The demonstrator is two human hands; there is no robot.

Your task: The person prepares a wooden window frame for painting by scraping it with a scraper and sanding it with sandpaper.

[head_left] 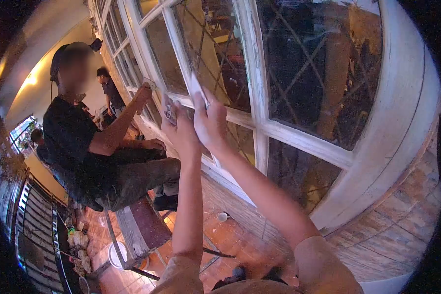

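Both my arms reach forward to the white window frame (254, 63), whose paint looks worn. My left hand (181, 130) is closed around a small metallic object (170, 111), too small to name, close to a frame bar. Beside it, almost touching, my right hand (211, 122) grips a pale, flat, pointed piece (197, 87) that points up along the bar. What that piece is I cannot make out. Behind the frame are glass panes (299, 73) with crossed diagonal bars.
A seated co-worker (73, 122) at the left holds a hand to the same frame. Another person (111, 93) stands farther back. Below are a wooden bench (141, 228), a white bucket (117, 255), a cup (223, 216) on the tiled floor and a dark railing (36, 235).
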